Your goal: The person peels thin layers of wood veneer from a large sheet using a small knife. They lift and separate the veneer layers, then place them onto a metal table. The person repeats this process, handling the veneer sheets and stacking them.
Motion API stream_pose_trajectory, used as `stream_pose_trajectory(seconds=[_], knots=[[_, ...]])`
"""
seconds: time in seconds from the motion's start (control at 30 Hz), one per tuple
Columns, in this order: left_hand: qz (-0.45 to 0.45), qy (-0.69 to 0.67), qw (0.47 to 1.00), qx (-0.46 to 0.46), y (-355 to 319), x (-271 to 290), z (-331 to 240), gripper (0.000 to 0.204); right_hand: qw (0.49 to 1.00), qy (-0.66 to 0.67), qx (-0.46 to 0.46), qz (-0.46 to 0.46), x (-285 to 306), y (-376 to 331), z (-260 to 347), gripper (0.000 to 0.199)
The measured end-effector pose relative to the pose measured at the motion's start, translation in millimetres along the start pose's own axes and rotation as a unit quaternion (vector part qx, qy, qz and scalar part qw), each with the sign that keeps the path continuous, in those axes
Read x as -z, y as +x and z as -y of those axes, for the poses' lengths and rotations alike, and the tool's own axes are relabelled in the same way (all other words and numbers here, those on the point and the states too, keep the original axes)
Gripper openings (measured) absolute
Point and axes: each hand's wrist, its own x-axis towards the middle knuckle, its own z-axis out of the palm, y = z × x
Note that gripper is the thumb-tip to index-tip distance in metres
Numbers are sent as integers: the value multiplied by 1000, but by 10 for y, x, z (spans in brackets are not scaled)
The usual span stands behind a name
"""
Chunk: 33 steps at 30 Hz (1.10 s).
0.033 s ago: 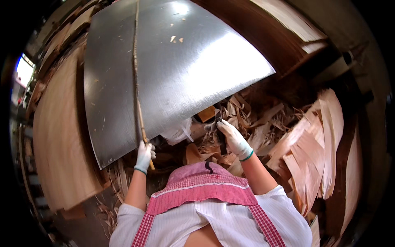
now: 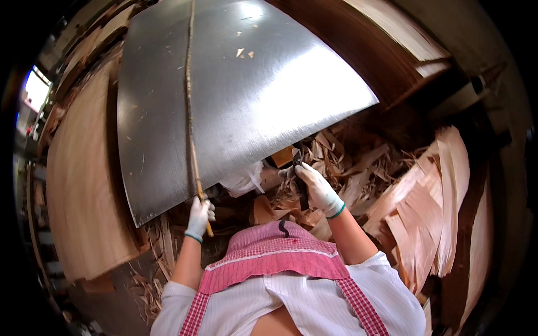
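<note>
My left hand, in a white glove with a green cuff, is closed around the near end of a long thin wooden stick. The stick runs away from me across a shiny metal tabletop. Beyond the table's near right edge, my gloved right hand is closed on a dark narrow tool, perhaps a knife; its exact kind is unclear. Two small pale wood chips lie far up on the metal.
Veneer sheets are stacked left of the table, with more veneer at the right. Wood scraps heap up beside my right hand. A clear plastic bag is under the near edge. Dark brown boards lie at the far right.
The stick and my left hand sit very slightly farther right in the picture; the tabletop has shifted a little the same way. Both hands keep their grip.
</note>
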Motion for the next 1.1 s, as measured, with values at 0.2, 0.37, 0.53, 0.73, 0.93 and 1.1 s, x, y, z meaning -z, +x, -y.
stream_pose_trajectory(seconds=[0.2,0.37,0.53,0.73,0.93,1.1], knots=[[23,-55,994,90,-543,-364,419,33,997,-65,-32,31,-5,286,119,27],[63,-137,974,168,-528,-448,376,18,985,-156,30,73,-54,521,-388,28],[39,-57,995,78,-130,8,113,21,983,-178,-14,48,-254,677,-885,37],[-128,305,870,-365,-196,68,-476,17,974,-192,-109,57,-717,451,-1089,24],[45,173,949,-259,-954,-604,-935,14,925,-362,45,104,-1134,145,-1150,33],[96,266,915,-287,-838,-426,-764,17,906,-416,36,75,-1212,72,-1325,26]])
